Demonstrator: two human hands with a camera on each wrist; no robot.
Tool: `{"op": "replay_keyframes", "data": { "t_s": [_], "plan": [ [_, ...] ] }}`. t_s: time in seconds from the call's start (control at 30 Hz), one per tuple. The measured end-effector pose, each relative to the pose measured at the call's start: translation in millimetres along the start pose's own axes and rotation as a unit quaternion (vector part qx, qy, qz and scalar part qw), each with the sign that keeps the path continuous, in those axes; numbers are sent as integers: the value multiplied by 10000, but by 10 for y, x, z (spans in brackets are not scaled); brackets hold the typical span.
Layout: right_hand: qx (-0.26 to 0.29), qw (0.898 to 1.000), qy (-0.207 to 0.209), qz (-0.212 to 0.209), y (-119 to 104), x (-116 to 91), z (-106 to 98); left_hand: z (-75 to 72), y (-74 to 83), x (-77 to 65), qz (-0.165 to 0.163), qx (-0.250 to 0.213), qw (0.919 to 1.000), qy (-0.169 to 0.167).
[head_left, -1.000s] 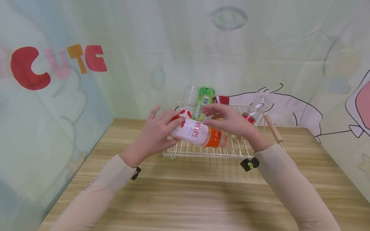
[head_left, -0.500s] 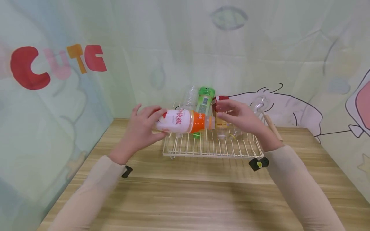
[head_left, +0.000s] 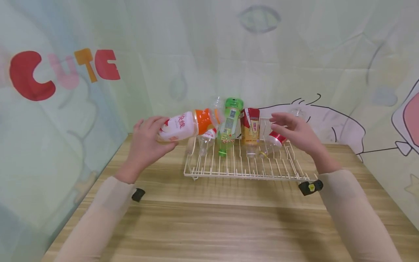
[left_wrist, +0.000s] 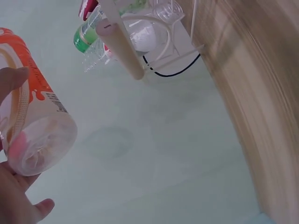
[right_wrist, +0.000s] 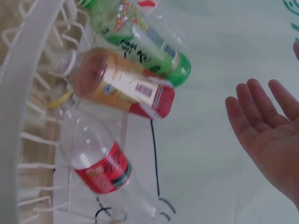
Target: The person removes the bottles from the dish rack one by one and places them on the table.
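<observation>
My left hand [head_left: 143, 142] grips a drink bottle [head_left: 178, 126] with a white label and an orange shoulder. It is held sideways above the left end of a white wire rack [head_left: 241, 176], neck pointing right and slightly up. In the left wrist view, the clear base of this bottle [left_wrist: 44, 144] faces the camera. My right hand [head_left: 299, 134] hovers with nothing in it over the rack's right side, partly covering a clear bottle [head_left: 277, 138] with a red label. The right wrist view shows that hand [right_wrist: 271, 126] with its fingers extended, apart from the bottles.
Several bottles lean neck down in the rack: a clear one [head_left: 203, 145] at left, a green one [head_left: 229, 125], and an amber one [head_left: 251, 127] with a red base. A wooden handle [left_wrist: 120, 51] is fixed to the rack. A patterned curtain [head_left: 209, 72] hangs behind the wooden table [head_left: 209, 222].
My left hand has lifted the orange-shouldered bottle off the rack, leftward and up, tipping its neck upward. My right hand has moved away to the right, uncovering the amber bottle.
</observation>
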State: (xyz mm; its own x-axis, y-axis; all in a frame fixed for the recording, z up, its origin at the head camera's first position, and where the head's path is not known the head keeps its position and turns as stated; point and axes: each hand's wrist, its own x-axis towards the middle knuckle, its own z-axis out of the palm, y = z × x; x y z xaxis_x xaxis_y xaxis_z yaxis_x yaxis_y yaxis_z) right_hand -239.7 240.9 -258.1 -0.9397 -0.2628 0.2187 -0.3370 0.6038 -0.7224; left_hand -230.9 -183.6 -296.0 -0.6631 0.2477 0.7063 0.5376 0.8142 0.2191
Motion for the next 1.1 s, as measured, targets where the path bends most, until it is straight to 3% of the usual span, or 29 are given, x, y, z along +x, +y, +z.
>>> {"op": "replay_keyframes", "data": {
  "t_s": [0.33, 0.7, 1.1],
  "plan": [
    [-10, 9982, 349, 487, 359, -86, -179, 55, -154, -81, -971, -619, 9932, -144],
    [49, 9955, 488, 807, 523, -88, -256, 205, -240, -130, -1492, -1060, 9831, 6],
    [143, 9936, 517, 991, 674, -164, -302, 279, -274, -187, -2234, -1707, 9592, -303]
  ]
}}
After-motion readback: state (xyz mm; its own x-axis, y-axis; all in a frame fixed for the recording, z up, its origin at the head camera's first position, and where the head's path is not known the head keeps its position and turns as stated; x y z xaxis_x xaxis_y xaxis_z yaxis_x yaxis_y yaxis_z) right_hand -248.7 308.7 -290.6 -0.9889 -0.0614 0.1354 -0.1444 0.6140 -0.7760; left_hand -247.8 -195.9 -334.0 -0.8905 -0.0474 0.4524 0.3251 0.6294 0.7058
